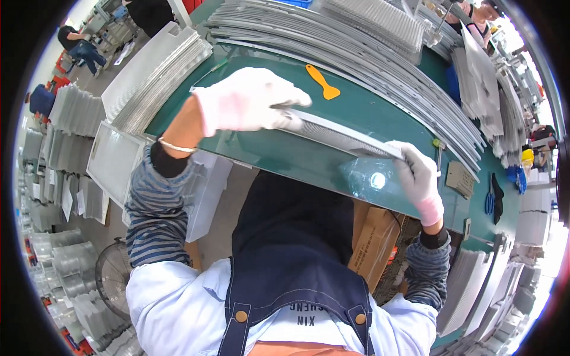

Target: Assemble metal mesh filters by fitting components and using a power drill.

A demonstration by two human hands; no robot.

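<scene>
A silver metal-framed panel with a fine mesh face (341, 135) is raised above the green table and tilted, so it looks long and narrow. My left hand (252, 101), in a white glove with a pink cuff, is closed on its left end; the fingertips are slightly smeared by motion. At the other end my right hand (417, 177), gloved the same way, grips the panel's corner between thumb and fingers. Beyond the panel, an orange scraper (322, 82) lies flat on the table. Under its right part rests a crumpled clear plastic bag (369, 177).
Long silver frame strips (356, 65) are stacked along the table's far side. Mesh panels (157, 77) pile up at the left. A green-handled screwdriver (211, 72), a calculator-like beige device (460, 179) and blue scissors (490, 200) lie around. A cardboard box (375, 246) stands below; other people work farther off.
</scene>
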